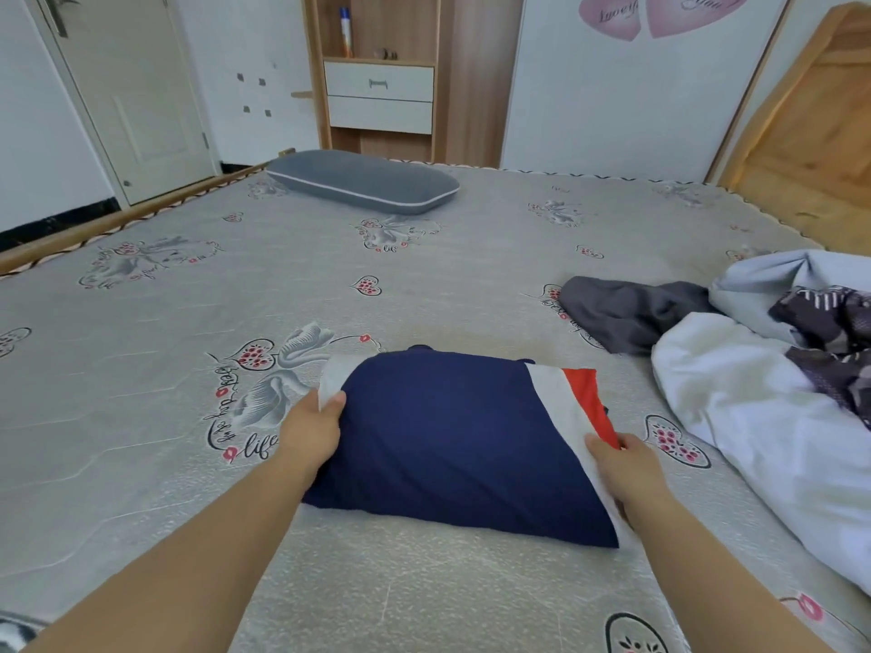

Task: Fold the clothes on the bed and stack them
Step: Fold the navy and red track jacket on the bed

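Two bare forearms, no sleeves visible. Left hand and right hand: no gloves, rings or watch visible.

one head-worn wide view looks forward and down, close over the bed.

Two hands are in view, the left hand and the right hand. One folded navy garment lies on the one bed. One dark grey garment, one grey pillow, one white quilt, two drawers, one door.
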